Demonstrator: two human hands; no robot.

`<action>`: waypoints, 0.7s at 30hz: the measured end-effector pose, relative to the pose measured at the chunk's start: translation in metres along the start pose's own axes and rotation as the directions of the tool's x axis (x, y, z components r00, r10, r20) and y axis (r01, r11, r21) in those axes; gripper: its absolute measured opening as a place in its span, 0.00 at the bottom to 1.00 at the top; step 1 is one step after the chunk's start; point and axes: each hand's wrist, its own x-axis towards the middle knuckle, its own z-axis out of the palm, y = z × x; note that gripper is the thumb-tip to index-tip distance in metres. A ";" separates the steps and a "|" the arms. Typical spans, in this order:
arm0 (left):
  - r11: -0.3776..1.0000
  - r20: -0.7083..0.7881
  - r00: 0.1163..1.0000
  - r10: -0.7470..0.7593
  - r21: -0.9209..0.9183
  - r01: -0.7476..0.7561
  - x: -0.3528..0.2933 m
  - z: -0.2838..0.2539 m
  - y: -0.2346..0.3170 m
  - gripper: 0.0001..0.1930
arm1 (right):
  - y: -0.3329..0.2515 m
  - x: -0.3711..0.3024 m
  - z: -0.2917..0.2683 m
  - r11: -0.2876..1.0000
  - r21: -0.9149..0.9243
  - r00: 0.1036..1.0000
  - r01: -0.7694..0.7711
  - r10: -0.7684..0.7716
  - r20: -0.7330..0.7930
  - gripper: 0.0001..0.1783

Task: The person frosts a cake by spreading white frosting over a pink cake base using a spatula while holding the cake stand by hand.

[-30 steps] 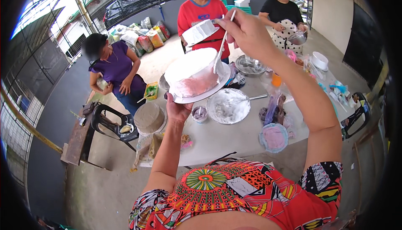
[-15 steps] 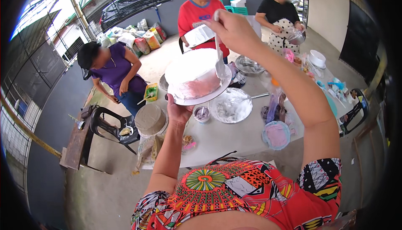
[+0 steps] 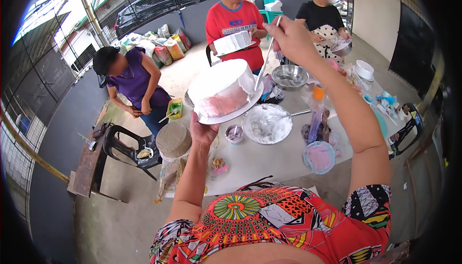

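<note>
Fingers [image 3: 275, 29] (R) grip spatula [image 3: 268, 57] — L hand [image 3: 204, 130] holds plate [image 3: 249, 105] w/ cake [image 3: 219, 83].

White-and-pink cake [image 3: 222, 80], orange cup [image 3: 318, 92], black-dotted white apron [image 3: 328, 33]

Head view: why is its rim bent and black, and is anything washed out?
Head view: the fisheye lens bends straight edges and leaves a black rim; head view again: the cake looks nearly washed out on its white top, and daylight glares at upper left.
</note>
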 end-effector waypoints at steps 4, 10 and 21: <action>0.998 -0.011 0.999 -0.051 -0.028 0.051 -0.001 0.004 -0.003 0.31 | 0.006 0.005 0.016 0.994 -0.069 0.997 0.080 -0.081 -0.018 0.17; 0.993 0.018 0.994 -0.110 0.033 0.110 -0.001 0.003 -0.007 0.32 | -0.018 0.026 0.019 0.940 -0.126 0.948 0.318 -0.318 0.021 0.16; 0.999 -0.054 0.997 -0.053 0.003 0.054 -0.004 0.012 -0.009 0.29 | -0.009 0.008 0.012 0.965 -0.126 0.973 0.232 -0.229 0.034 0.17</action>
